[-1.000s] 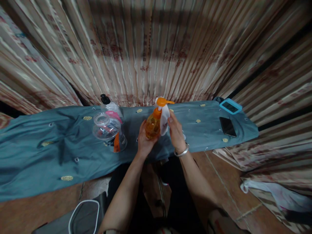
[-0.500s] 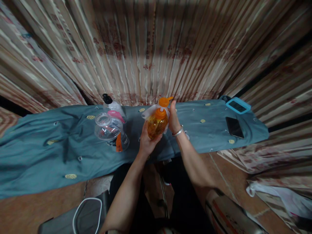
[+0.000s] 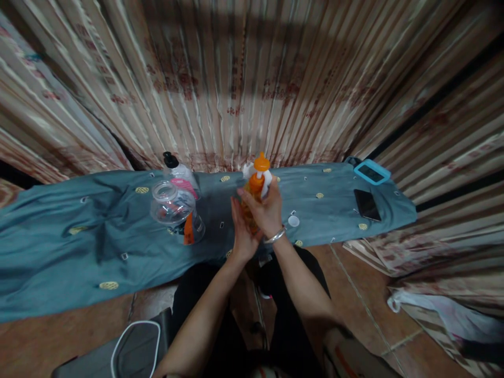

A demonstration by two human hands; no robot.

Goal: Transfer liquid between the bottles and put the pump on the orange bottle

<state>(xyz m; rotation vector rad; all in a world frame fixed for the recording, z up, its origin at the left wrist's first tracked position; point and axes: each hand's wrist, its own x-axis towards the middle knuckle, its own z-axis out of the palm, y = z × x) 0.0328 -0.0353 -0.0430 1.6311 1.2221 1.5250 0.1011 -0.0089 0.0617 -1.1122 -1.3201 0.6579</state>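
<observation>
Both hands are closed together round an orange pump bottle, held upright just above the near edge of the table. The left hand grips the body from below and behind; the right hand, with a bangle at the wrist, wraps across the front, pressing a white cloth against the neck. The orange pump head stands clear above the fingers.

The table is draped in a wrinkled teal cloth dotted with small yellow ovals. Left of the hands lie a clear jar on its side and a bottle with a black cap and a pink label; its print is too small to read. A small white disc lies just right of the hands. Far right lie a dark phone and a blue-framed device.

Striped curtains with faint red marks, unreadable, hang behind. The floor is reddish tile.
</observation>
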